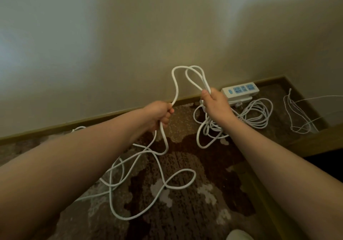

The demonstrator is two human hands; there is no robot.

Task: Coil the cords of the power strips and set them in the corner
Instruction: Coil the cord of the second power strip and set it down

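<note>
Carpet (194, 184), patterned in brown and cream, is being covered across the middle by a loose white cord (159, 175), whose slack is sprawling in open loops toward 7 o'clock. A plain wall (130, 35) is rising behind, edged by a baseboard (96, 118) running from 9 o'clock up toward 2 o'clock. At 2 o'clock, in the corner, a white power strip (240, 91) with blue sockets is lying on top of another, its long axis pointing along the baseboard; a coiled cord (258, 113) is lying just beside it on the carpet. Thin wires (297, 117) are trailing at 3 o'clock, apart from the strip. The loose cord is being gripped by the left hand (160, 114), fingers curled round it, with one strand arching up to 12 o'clock. Gathered loops are being pinched by the right hand (215, 102) and are standing upward above it, near the wall.
</note>
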